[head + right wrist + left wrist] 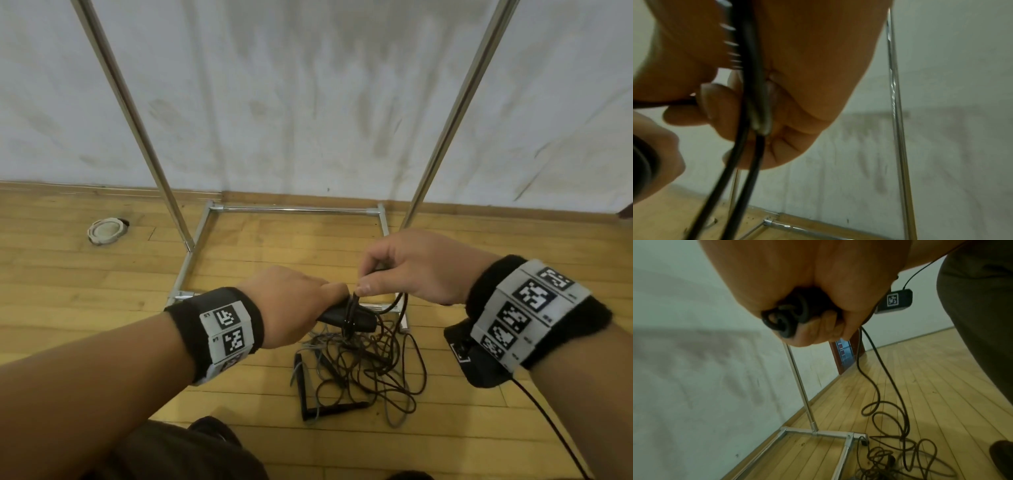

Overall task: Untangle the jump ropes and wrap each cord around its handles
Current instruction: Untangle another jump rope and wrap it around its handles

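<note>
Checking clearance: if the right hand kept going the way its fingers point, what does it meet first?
The right hand points down-left at the black handles gripped by the left hand; it would likely meet those first, its thumb nearly touching. Depth uncertain.

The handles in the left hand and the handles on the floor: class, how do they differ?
The held handles are gripped together in the left hand, off the floor; the floor handles lie loose, splayed apart. Cord turns cross the held handles, pinched by the right hand; the floor handles are unwrapped. Both pairs are black.
</note>
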`<action>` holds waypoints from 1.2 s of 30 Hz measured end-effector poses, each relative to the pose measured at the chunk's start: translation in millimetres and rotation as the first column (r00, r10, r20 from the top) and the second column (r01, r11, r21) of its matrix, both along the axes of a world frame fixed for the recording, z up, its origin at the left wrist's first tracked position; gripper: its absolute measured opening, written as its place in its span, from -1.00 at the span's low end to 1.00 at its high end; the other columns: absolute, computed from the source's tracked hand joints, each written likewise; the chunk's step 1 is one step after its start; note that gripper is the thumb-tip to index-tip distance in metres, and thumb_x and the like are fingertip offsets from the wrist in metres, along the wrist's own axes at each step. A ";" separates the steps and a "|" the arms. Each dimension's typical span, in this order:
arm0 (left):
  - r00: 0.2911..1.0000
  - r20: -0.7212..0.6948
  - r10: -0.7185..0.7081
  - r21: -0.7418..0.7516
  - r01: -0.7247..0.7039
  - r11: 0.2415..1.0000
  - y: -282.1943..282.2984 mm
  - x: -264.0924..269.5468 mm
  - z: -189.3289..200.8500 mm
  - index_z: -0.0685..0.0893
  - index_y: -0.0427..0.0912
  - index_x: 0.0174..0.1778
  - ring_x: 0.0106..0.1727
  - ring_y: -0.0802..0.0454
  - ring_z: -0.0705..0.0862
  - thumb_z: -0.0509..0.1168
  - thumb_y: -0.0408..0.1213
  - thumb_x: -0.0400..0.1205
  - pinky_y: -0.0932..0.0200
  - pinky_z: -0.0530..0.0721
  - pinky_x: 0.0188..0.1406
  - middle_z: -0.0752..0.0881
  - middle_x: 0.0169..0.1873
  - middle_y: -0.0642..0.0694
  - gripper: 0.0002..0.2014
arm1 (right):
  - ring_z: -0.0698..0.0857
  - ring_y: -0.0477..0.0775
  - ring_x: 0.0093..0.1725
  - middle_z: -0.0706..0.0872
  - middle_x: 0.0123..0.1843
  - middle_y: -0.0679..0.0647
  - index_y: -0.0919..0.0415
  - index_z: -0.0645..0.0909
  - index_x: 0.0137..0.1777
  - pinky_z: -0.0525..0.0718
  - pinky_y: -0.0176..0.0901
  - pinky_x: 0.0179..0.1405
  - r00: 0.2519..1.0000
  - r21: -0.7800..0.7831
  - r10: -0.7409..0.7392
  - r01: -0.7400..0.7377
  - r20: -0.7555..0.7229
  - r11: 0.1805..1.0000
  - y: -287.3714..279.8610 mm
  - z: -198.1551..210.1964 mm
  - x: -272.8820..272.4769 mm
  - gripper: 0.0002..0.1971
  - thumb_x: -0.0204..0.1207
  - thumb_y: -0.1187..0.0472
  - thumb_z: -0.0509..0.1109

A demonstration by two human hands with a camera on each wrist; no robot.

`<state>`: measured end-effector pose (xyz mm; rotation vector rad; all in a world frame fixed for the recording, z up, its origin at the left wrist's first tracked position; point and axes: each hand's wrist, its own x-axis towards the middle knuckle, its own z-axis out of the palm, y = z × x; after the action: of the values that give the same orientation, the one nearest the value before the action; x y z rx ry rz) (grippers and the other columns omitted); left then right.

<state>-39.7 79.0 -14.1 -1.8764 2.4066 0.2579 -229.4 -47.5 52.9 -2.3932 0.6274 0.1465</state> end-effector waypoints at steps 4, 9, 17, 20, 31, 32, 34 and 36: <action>0.972 -0.234 0.023 -0.050 -0.036 0.998 6.0 -4.4 14.0 0.27 0.32 0.21 -0.32 0.20 0.55 0.29 -0.14 0.78 0.32 0.33 -0.42 0.56 -0.24 0.19 -0.67 | 0.64 0.08 -0.31 0.70 -0.26 0.16 0.14 0.75 -0.08 0.70 -0.27 -0.22 0.971 0.289 -0.154 0.097 0.182 0.953 -6.8 -12.5 -5.3 -0.45 0.37 -0.38 0.39; 0.745 -0.641 0.187 -0.113 -0.333 0.936 0.0 -4.7 35.5 0.47 0.46 0.04 -0.19 0.44 0.69 0.36 -0.13 0.78 0.56 0.55 -0.31 0.70 -0.30 0.18 -0.70 | 0.48 0.09 -0.37 0.48 -0.30 0.13 0.20 0.68 -0.03 0.72 -0.15 -0.27 0.850 0.741 -0.492 0.208 0.186 0.639 6.1 -47.1 9.7 -0.52 0.60 -0.28 0.34; 0.762 -0.232 0.605 -0.091 -0.636 0.766 -25.7 50.9 26.4 0.55 0.03 0.35 -0.35 0.18 0.55 0.23 -0.34 0.77 0.23 0.35 -0.50 0.59 -0.27 0.11 -0.73 | 0.57 -0.05 -0.30 0.64 -0.26 -0.06 0.16 0.64 0.02 0.56 -0.13 -0.26 0.984 0.172 -0.147 0.163 -0.104 0.972 53.8 -48.9 30.9 -0.58 0.83 -0.11 0.08; 0.819 0.011 0.573 -0.044 -0.573 0.819 -18.0 36.4 12.0 0.47 0.08 0.43 -0.38 0.15 0.52 0.27 -0.39 0.73 0.23 0.32 -0.53 0.56 -0.28 0.08 -0.61 | 0.63 -0.05 -0.16 0.66 -0.12 -0.05 0.03 0.62 0.09 0.64 -0.14 -0.17 0.984 -0.097 -0.017 0.000 -0.180 0.995 60.6 -17.4 35.6 -0.71 0.83 -0.04 0.10; 0.994 0.059 0.090 0.054 -0.094 0.994 1.0 -0.7 1.5 0.40 0.16 0.47 -0.17 0.04 0.63 0.28 -0.28 0.77 0.05 0.69 -0.27 0.55 -0.10 0.14 -0.60 | 0.71 -0.11 -0.16 0.79 -0.17 -0.06 -0.05 0.78 -0.04 0.69 -0.07 -0.08 0.997 -0.106 -0.051 0.045 -0.058 0.993 9.9 12.5 10.3 -0.74 0.67 -0.15 0.34; 0.997 0.047 0.068 0.040 -0.070 0.997 2.6 -3.4 3.3 0.40 0.14 0.47 -0.16 0.04 0.62 0.29 -0.27 0.77 0.05 0.70 -0.25 0.53 -0.11 0.16 -0.61 | 0.74 -0.06 -0.16 0.81 -0.17 -0.02 -0.05 0.79 -0.04 0.72 -0.02 -0.07 0.998 -0.069 -0.051 0.048 -0.045 0.996 5.4 10.4 8.8 -0.73 0.66 -0.16 0.35; 1.000 0.024 0.008 0.026 -0.009 1.000 5.2 -8.1 6.7 0.39 0.12 0.52 -0.12 0.04 0.61 0.30 -0.24 0.77 0.06 0.68 -0.21 0.48 -0.11 0.16 -0.58 | 0.73 0.05 -0.30 0.78 -0.30 0.00 -0.01 0.79 -0.05 0.71 -0.04 -0.23 0.998 0.019 -0.050 0.051 -0.028 0.999 -0.6 4.4 6.6 -0.74 0.64 -0.15 0.39; 0.999 0.019 -0.044 0.033 0.044 0.999 7.8 -11.3 10.5 0.36 0.09 0.55 -0.04 0.01 0.65 0.29 -0.22 0.78 0.02 0.72 -0.12 0.55 -0.03 0.13 -0.57 | 0.52 0.05 -0.48 0.56 -0.48 0.00 0.10 0.78 -0.05 0.50 -0.14 -0.45 0.997 0.137 -0.079 0.080 -0.013 0.987 -3.3 -4.2 4.6 -0.73 0.64 -0.10 0.44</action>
<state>-51.0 86.8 -3.7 -1.8016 2.4131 0.2725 -224.8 -50.7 48.7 -2.2327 0.6924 0.1592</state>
